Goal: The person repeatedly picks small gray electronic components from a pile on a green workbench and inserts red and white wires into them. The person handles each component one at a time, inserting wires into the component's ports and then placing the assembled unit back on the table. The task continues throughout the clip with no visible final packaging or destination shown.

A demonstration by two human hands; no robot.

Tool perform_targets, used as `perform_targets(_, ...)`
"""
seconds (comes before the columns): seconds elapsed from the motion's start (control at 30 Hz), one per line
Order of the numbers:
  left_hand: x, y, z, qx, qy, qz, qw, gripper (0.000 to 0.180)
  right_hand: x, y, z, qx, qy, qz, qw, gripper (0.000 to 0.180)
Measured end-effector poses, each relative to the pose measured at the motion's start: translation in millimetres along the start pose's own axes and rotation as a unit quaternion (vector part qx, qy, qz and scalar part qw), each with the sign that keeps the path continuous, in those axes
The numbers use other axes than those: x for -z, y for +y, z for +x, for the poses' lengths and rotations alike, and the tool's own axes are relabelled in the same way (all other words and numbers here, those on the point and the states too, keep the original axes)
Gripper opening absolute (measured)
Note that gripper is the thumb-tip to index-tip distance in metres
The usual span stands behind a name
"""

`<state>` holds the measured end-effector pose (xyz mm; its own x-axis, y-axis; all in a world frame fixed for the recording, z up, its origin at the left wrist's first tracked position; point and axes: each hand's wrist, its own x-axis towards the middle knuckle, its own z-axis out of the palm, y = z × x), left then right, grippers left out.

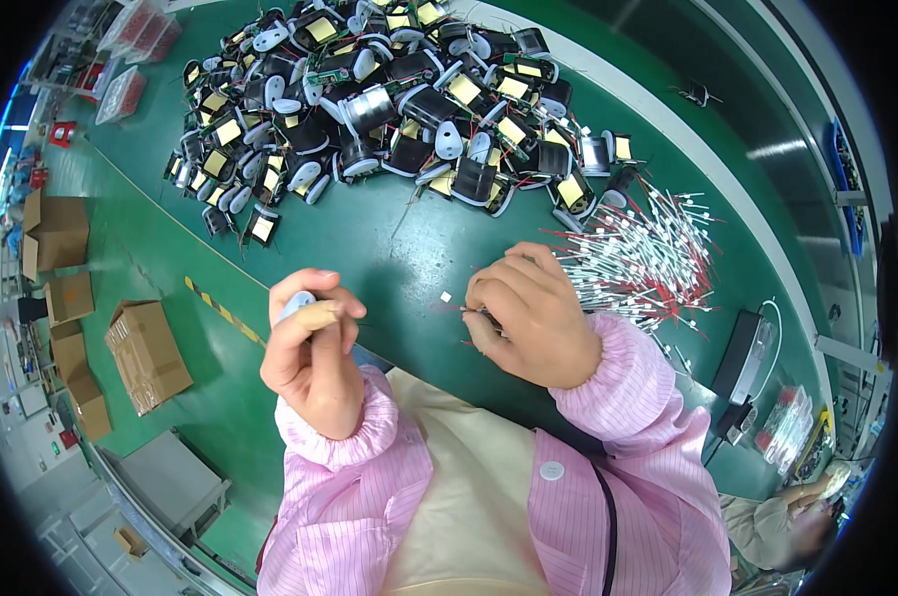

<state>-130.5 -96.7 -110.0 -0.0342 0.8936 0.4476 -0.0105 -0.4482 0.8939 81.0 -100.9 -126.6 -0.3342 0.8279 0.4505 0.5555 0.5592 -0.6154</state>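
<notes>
Two hands in pink striped sleeves work small parts over the near edge of a green bench.

The left hand (310, 353) is raised and curled shut around a small pale rounded part (296, 303), pinched between thumb and fingers near the bench's front edge. The right hand (528, 318) rests fingers-down on the green bench (389, 248), closed on a thin red-tipped wire piece (474, 313) at its fingertips. A tiny white chip (446, 296) lies on the bench between the hands. Just right of the right hand spreads a loose pile of white sleeved wires (648, 258). Beyond a bare strip of green surface, a large heap of black coil parts with yellow tape (389, 99) fills the far side. Cardboard boxes (146, 353) sit on the floor to the left, below the bench edge.
</notes>
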Motion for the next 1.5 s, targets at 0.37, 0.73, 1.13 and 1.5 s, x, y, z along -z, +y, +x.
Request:
perform_targets(0.37,-28.9,33.6,1.5,-0.060,-0.207,0.276,0.937,0.032,35.4,-32.4,3.2,-0.146,-0.017,0.283,0.948,0.017)
perform_targets(0.73,-22.6,25.9,3.2,0.026,-0.232,0.104,0.967,0.014,42.1,-32.5,-1.0,-0.305,0.019,0.526,0.794,0.013)
perform_targets(1.13,-16.9,0.7,1.3,0.259,-0.305,-0.238,0.885,0.007,44.3,-32.4,2.3,-0.181,-0.031,0.400,0.898,0.015)
perform_targets(1.5,-7.6,3.9,12.0,0.204,-0.394,-0.098,0.891,0.007,32.0,-37.1,-1.5,-0.110,0.015,0.320,0.941,0.015)
